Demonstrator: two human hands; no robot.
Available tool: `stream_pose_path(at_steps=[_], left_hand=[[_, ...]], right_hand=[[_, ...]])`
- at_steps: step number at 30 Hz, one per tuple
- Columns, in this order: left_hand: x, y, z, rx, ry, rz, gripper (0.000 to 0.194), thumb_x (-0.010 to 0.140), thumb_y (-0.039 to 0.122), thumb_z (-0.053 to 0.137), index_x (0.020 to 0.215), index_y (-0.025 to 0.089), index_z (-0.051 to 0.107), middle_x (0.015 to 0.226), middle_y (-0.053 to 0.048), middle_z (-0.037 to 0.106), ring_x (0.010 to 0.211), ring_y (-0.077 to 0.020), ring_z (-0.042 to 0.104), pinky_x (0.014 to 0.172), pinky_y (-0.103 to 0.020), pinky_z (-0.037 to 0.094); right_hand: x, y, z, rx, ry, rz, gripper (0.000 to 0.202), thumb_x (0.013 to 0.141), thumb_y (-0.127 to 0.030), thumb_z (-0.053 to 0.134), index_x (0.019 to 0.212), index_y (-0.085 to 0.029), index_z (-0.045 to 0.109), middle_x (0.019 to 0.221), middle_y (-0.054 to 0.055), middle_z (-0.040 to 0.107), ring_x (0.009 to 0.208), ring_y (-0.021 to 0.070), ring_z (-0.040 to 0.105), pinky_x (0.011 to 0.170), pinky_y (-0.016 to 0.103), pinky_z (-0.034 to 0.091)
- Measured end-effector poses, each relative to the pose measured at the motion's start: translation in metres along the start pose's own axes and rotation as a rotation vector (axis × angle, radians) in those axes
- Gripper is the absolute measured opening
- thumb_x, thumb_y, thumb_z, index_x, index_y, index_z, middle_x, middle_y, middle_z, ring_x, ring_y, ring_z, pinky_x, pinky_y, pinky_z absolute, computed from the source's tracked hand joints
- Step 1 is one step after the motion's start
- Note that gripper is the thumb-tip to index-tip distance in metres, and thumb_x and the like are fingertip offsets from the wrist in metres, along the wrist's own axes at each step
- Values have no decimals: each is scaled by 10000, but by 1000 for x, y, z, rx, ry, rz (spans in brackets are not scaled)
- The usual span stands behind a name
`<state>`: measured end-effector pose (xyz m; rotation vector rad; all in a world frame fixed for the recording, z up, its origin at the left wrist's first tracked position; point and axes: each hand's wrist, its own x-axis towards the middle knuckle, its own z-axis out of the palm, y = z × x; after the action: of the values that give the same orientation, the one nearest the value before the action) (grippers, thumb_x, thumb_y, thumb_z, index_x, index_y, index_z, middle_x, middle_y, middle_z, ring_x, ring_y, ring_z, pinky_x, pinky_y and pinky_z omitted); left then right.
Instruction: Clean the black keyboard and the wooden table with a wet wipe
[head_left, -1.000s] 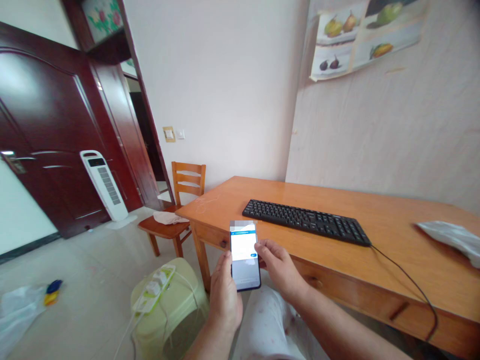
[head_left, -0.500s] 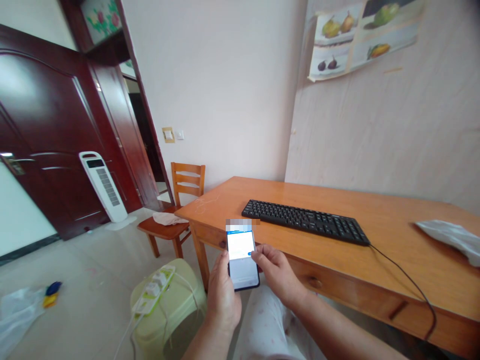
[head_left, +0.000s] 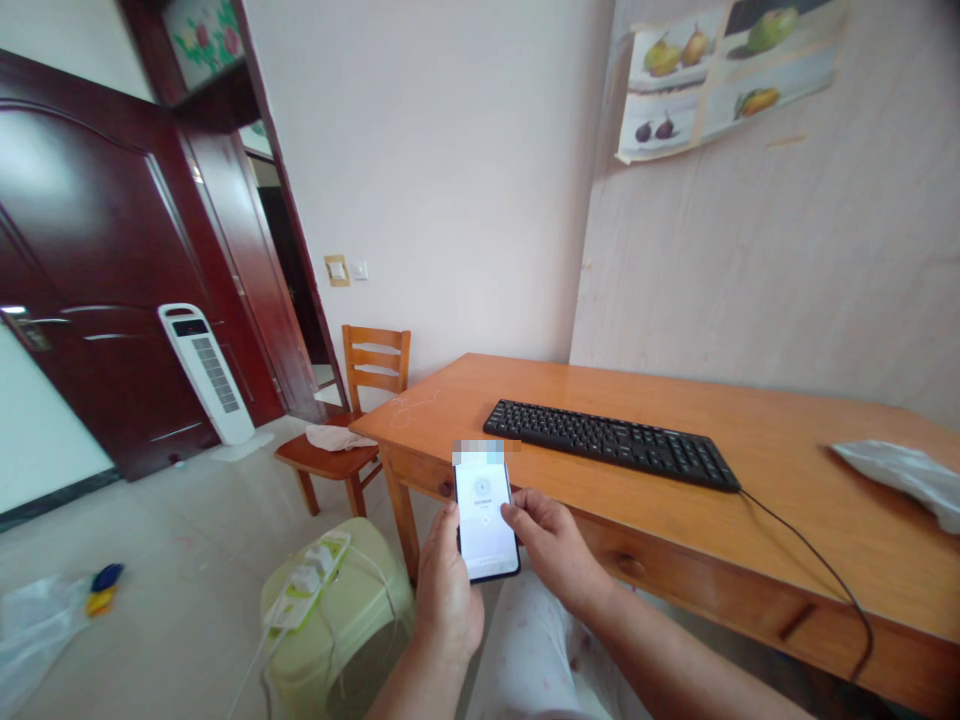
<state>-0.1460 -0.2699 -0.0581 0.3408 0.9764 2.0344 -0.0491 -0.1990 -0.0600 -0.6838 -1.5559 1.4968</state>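
A smartphone with a lit, mostly white screen is held upright above my lap, in front of the desk's edge. My left hand grips its left side, thumb along the edge and the other fingers hidden behind it. At the right edge is my right hand, its thumb tip over the screen's margin and its fingers curled beside and behind the phone. A blurred patch covers the phone's top end.
On the wooden desk lie a black keyboard with a cable and a plastic bag. To the left stand a pale green stool bearing a power strip, a wooden chair and a white tower fan.
The phone's screen has switched from a blue-topped window above a grey area to a mostly white page with a round emblem. Both hands have stayed nearly still.
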Motion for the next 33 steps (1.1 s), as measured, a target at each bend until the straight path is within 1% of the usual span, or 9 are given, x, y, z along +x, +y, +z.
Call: stream_pose_path(at_steps=[10, 18, 25, 33], left_hand=[[-1, 1, 2, 11, 16, 2, 374, 816, 390, 675, 1085, 131, 688, 995, -92, 751, 915, -243, 720, 763, -309, 551], [-2, 2, 3, -1, 16, 4, 366, 803, 392, 690, 1060, 132, 699, 998, -86, 757, 910, -236, 725, 781, -307, 551], [0, 2, 3, -15, 5, -4, 383, 789, 381, 701, 1078, 129, 703, 963, -80, 763, 918, -244, 729, 796, -317, 555], [-1, 3, 4, -23, -13, -6, 337, 815, 379, 684, 1041, 130, 697, 1033, -89, 755, 948, -244, 724, 805, -311, 554]], right_hand=[[0, 0, -1, -3, -8, 9, 298, 834, -453, 647, 756, -170, 598, 665, -12, 574, 603, 126, 488, 575, 264, 378], [-1, -6, 1, 17, -11, 26, 313, 819, -475, 654, 745, -176, 603, 661, -6, 590, 604, 134, 502, 580, 267, 400], [-1, -9, 1, 22, 4, 31, 316, 804, -487, 659, 725, -187, 598, 647, -9, 594, 598, 138, 509, 579, 267, 406], [0, -5, 0, 2, -8, 22, 313, 826, -479, 646, 743, -181, 598, 660, -12, 587, 607, 136, 506, 586, 267, 402]])
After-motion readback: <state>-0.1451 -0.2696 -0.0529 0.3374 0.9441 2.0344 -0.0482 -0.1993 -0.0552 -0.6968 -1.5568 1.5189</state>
